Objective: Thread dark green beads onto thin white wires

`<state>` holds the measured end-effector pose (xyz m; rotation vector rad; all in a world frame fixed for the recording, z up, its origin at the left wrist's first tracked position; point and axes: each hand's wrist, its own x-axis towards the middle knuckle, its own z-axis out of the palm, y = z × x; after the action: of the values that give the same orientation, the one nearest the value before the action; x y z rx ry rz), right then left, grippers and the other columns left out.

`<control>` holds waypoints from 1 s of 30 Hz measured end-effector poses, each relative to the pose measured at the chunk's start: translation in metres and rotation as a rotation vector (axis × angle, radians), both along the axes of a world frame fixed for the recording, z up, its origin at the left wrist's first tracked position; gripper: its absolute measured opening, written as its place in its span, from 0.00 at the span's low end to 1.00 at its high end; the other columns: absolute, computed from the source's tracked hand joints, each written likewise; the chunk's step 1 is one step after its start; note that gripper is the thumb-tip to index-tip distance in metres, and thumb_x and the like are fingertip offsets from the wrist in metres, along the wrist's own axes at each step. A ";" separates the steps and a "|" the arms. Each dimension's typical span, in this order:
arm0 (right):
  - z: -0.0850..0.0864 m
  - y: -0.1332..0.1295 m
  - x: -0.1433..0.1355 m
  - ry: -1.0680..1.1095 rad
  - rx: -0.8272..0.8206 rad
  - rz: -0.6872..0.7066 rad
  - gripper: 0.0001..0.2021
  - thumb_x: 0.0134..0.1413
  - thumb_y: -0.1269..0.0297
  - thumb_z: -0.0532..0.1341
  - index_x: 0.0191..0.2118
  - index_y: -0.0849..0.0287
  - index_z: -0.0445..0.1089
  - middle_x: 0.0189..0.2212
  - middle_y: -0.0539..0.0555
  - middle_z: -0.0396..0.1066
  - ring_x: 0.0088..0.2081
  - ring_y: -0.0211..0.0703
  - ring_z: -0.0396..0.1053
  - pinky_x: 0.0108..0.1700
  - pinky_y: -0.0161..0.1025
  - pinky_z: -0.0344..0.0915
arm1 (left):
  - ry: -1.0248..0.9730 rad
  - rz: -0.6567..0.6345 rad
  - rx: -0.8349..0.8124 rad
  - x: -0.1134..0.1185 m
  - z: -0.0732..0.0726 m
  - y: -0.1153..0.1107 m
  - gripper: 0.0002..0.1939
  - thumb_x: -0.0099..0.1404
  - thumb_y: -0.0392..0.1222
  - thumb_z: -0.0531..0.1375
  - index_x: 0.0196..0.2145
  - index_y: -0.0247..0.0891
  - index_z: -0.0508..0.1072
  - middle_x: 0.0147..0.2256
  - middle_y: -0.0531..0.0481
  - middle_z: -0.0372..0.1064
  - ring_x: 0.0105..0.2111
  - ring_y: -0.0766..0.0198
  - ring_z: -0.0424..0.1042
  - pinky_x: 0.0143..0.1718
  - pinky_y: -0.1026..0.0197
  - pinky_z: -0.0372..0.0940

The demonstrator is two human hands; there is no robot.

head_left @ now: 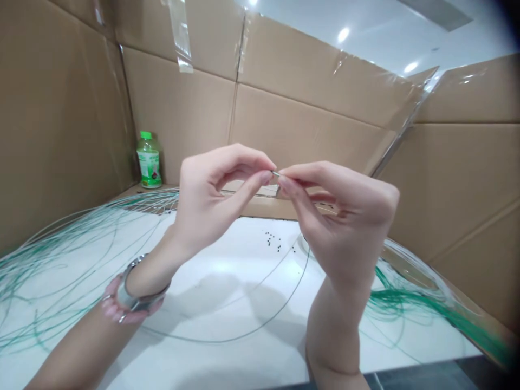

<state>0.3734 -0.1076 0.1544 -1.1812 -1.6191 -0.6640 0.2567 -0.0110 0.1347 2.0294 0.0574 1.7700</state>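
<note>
My left hand (215, 195) and my right hand (337, 211) are raised over the white surface (219, 298), fingertips nearly meeting. Thumb and forefinger of each hand pinch a short, thin piece of wire (275, 173) that shows between them. Its ends are hidden in the fingertips. Below, a long thin green wire (227, 341) curves across the surface; I cannot tell whether it joins the piece in my fingers. Several tiny black pieces (273, 240) lie scattered on the surface behind my hands.
Many loose green and white wires (81, 244) spread over the left side. A green bundle (439, 309) and white wires lie at the right. A green-capped bottle (149, 162) stands at the back left corner, by cardboard walls (179, 114). A round white item is partly hidden behind my right hand.
</note>
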 end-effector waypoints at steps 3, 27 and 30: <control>0.001 0.002 -0.002 0.064 -0.015 0.073 0.07 0.55 0.73 0.58 0.29 0.57 0.70 0.26 0.48 0.73 0.27 0.34 0.70 0.29 0.33 0.71 | -0.019 -0.013 -0.028 0.000 0.001 0.001 0.02 0.60 0.33 0.61 0.33 0.36 0.73 0.30 0.55 0.73 0.31 0.71 0.73 0.34 0.70 0.71; -0.004 0.009 -0.003 0.137 0.050 0.189 0.08 0.53 0.75 0.60 0.30 0.54 0.71 0.26 0.45 0.73 0.27 0.33 0.71 0.29 0.33 0.73 | -0.033 0.051 -0.038 -0.002 -0.001 -0.003 0.02 0.58 0.36 0.63 0.32 0.40 0.74 0.30 0.56 0.74 0.30 0.69 0.73 0.32 0.67 0.71; -0.005 0.012 -0.001 0.240 0.071 0.279 0.09 0.52 0.76 0.61 0.30 0.54 0.72 0.25 0.44 0.73 0.28 0.33 0.73 0.32 0.33 0.75 | -0.035 0.023 -0.036 -0.002 -0.001 -0.001 0.03 0.58 0.36 0.63 0.33 0.38 0.74 0.30 0.56 0.74 0.29 0.71 0.74 0.31 0.70 0.71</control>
<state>0.3722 -0.0957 0.1497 -0.9232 -1.5064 -0.3822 0.2545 -0.0115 0.1337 1.9796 0.1010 1.8049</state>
